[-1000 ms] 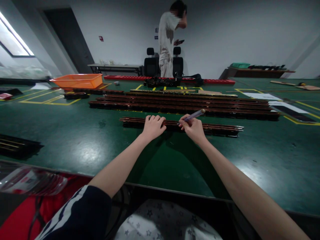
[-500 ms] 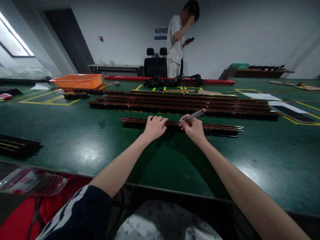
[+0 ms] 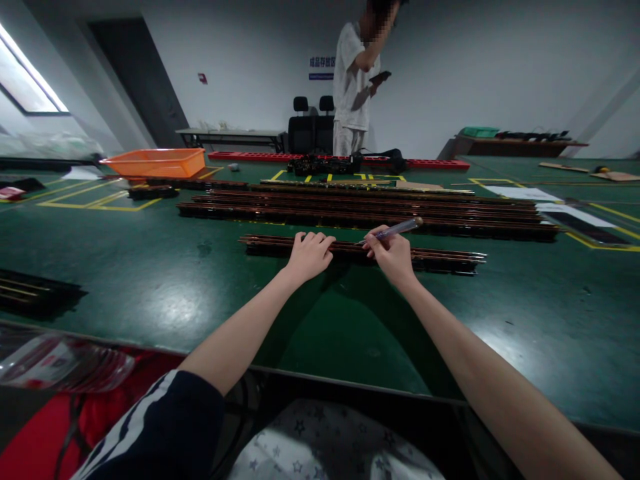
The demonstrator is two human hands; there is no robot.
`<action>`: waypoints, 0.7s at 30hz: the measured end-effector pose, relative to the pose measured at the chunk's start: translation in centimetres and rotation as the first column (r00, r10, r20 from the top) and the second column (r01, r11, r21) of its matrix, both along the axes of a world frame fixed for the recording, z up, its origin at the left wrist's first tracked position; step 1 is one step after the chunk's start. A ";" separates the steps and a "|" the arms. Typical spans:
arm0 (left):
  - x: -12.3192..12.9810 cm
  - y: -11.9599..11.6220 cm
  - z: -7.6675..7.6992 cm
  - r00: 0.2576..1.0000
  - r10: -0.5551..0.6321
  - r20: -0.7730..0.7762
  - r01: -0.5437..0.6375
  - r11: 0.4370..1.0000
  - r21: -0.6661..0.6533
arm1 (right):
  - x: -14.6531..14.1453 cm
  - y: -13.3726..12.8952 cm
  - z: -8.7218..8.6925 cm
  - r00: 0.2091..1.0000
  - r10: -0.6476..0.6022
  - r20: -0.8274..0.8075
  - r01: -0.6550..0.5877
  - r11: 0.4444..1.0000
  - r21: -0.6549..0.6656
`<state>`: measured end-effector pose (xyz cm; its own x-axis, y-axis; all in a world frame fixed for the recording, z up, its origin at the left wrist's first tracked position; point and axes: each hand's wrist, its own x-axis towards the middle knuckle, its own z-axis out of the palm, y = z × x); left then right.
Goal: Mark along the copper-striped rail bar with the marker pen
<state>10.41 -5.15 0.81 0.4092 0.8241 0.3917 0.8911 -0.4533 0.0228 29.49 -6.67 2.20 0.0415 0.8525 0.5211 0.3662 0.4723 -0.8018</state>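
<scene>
A short bundle of dark, copper-edged strips [image 3: 440, 259] lies on the green table [image 3: 320, 340] in front of me. My left hand [image 3: 311, 257] rests over the bundle's left half, fingers bent across the strips and gripping them. A clear-handled pen-like tool [image 3: 400, 228] is pinched in my right hand [image 3: 391, 255], slanting up to the right, with its thin tip low over the middle of the bundle. Behind the bundle lies a longer stack of similar strips [image 3: 350, 208].
An orange tray [image 3: 157, 162] stands at the back left. More dark strips [image 3: 37, 293] lie at the left edge. Papers and a dark flat panel [image 3: 585, 223] are at the right. A person [image 3: 353, 80] stands beyond the table. A plastic bottle [image 3: 65, 363] is below the table's left edge.
My right hand and the tool have shifted slightly to the right along the bundle. My left hand has stayed in place. The person behind has raised one arm higher.
</scene>
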 end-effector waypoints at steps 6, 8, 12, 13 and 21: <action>0.0 0.1 -0.1 1.000 0.000 -0.006 0.000 1.000 0.009 | -0.1 -0.1 -0.1 0.998 0.038 -0.047 -0.038 0.999 0.006; 0.0 0.0 0.0 1.000 0.008 -0.016 -0.008 1.000 0.012 | -0.2 -0.2 -0.2 0.998 0.056 -0.036 -0.056 0.998 0.006; 0.1 -0.1 0.1 0.999 0.019 -0.028 -0.019 1.000 0.006 | -0.3 -0.2 -0.3 0.998 0.056 -0.006 -0.056 0.998 0.010; 0.1 -0.1 0.1 0.999 0.018 -0.026 -0.018 1.000 0.004 | -0.3 -0.2 -0.3 0.999 0.054 -0.001 -0.054 0.999 0.007; 0.0 -0.1 0.2 1.000 0.008 -0.017 -0.008 1.000 -0.003 | -0.2 -0.1 -0.1 0.996 0.082 0.025 -0.081 0.996 -0.045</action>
<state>10.41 -5.21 0.99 0.4094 0.8286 0.3818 0.8949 -0.4462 0.0090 29.31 -6.82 2.07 -0.0428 0.8745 0.4831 0.3493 0.4661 -0.8128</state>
